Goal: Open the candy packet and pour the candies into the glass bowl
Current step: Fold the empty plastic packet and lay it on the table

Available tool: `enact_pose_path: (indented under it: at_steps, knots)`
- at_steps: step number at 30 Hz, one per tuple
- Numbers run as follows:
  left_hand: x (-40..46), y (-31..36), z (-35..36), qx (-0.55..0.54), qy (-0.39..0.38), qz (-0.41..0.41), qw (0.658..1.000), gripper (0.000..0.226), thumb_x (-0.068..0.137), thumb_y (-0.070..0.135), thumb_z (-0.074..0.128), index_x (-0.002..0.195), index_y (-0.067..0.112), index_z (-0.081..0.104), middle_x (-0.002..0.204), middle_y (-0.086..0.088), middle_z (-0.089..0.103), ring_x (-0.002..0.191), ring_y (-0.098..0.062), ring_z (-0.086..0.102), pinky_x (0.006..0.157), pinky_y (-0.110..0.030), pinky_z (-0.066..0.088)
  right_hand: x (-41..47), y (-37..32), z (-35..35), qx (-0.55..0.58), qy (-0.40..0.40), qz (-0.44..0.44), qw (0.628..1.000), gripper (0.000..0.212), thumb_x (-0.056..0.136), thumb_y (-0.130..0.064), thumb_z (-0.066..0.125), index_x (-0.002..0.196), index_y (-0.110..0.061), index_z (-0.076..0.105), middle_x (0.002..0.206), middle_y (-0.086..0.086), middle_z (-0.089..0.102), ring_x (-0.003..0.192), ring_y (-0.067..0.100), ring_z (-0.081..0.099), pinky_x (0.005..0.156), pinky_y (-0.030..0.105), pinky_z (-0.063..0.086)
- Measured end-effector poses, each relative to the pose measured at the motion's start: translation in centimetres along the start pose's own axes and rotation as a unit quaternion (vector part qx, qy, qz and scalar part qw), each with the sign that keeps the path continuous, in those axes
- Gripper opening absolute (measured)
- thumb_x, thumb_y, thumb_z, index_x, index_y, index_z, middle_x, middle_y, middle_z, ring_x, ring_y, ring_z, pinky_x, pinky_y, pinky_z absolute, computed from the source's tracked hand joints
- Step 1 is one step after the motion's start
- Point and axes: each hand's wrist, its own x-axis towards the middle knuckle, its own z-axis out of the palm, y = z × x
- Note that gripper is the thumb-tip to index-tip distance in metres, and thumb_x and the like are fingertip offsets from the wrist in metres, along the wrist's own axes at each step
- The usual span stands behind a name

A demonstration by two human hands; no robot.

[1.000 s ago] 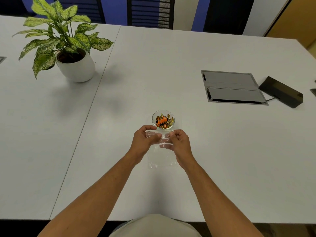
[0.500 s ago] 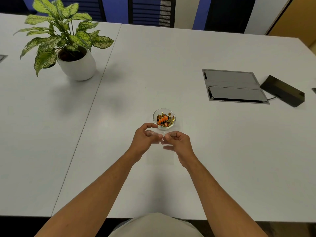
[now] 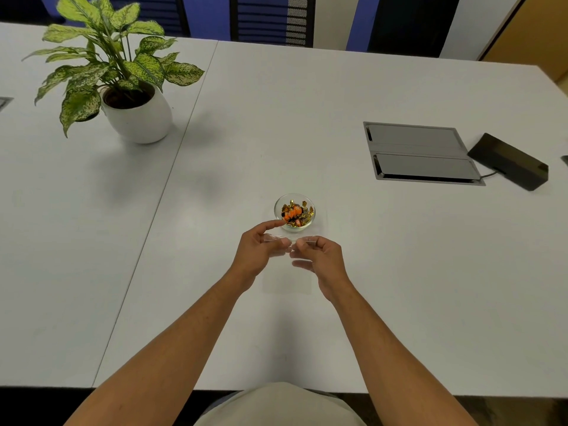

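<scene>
Packet (image 3: 287,272) has gone flat since a second ago, empty and clear. My left hand (image 3: 261,252) and right hand (image 3: 319,256) both pinch its top edge just short of the bowl (image 3: 294,212). Candies (image 3: 295,213) are in, so pouring looks done.
</scene>
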Motion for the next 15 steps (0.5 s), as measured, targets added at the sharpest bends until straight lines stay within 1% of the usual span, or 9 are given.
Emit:
enact_pose_path:
  at_steps: [1, 3, 5, 7, 12, 15]
  knots:
    - [0.0, 0.0, -0.1, -0.007, -0.009, -0.002, 1.0, 0.041, 0.079, 0.01, 0.078, 0.112, 0.033, 0.069, 0.094, -0.015, 0.076, 0.085, -0.027, 0.076, 0.082, -0.035, 0.061, 0.0, 0.0, -0.1, 0.007, -0.004, 0.001, 1.0, 0.01, 0.093, -0.011, 0.066, 0.088, -0.011, 0.074, 0.079, 0.004, 0.079, 0.075, 0.02, 0.076, 0.063, 0.028, 0.061]
    - [0.1, -0.1, -0.5, -0.025, -0.029, -0.01, 0.999, 0.044, 0.083, 0.009, 0.074, 0.122, 0.029, 0.063, 0.093, -0.013, 0.078, 0.087, -0.027, 0.076, 0.081, -0.033, 0.061, 0.0, 0.0, -0.4, 0.011, -0.008, 0.006, 1.0, 0.013, 0.095, -0.014, 0.064, 0.093, -0.009, 0.075, 0.082, 0.005, 0.079, 0.078, 0.022, 0.077, 0.063, 0.029, 0.061]
    - [0.1, -0.2, -0.8, -0.031, -0.048, -0.016, 0.998, 0.044, 0.089, 0.008, 0.067, 0.129, 0.024, 0.058, 0.095, -0.012, 0.079, 0.09, -0.028, 0.076, 0.079, -0.03, 0.061, 0.1, 0.1, -0.6, 0.006, -0.004, 0.019, 1.0, 0.016, 0.097, -0.016, 0.061, 0.093, -0.01, 0.076, 0.083, 0.005, 0.079, 0.08, 0.023, 0.077, 0.062, 0.03, 0.061]
    - [0.0, -0.3, -0.9, -0.031, -0.064, -0.018, 0.997, 0.043, 0.093, 0.009, 0.062, 0.133, 0.023, 0.054, 0.098, -0.011, 0.079, 0.093, -0.028, 0.075, 0.078, -0.028, 0.06, 0.1, 0.1, -0.7, 0.004, 0.001, 0.033, 0.999, 0.019, 0.099, -0.016, 0.059, 0.092, -0.011, 0.076, 0.084, 0.005, 0.079, 0.082, 0.025, 0.077, 0.062, 0.031, 0.062]
    - [0.0, -0.2, -1.2, -0.052, -0.082, -0.019, 0.995, 0.048, 0.098, 0.007, 0.054, 0.14, 0.029, 0.046, 0.103, -0.013, 0.077, 0.099, -0.029, 0.074, 0.086, -0.037, 0.06, 0.1, -0.1, -0.6, 0.019, -0.006, 0.043, 0.999, 0.025, 0.102, -0.017, 0.053, 0.092, -0.012, 0.076, 0.087, 0.004, 0.081, 0.083, 0.025, 0.077, 0.061, 0.032, 0.062]
    - [0.0, -0.2, -1.3, -0.052, -0.086, -0.017, 0.995, 0.051, 0.1, 0.008, 0.05, 0.144, 0.031, 0.039, 0.106, -0.013, 0.077, 0.102, -0.03, 0.073, 0.092, -0.041, 0.057, 0.1, 0.0, -0.6, 0.031, -0.014, 0.052, 0.998, 0.03, 0.103, -0.017, 0.049, 0.092, -0.013, 0.076, 0.09, 0.006, 0.08, 0.085, 0.026, 0.077, 0.061, 0.034, 0.062]
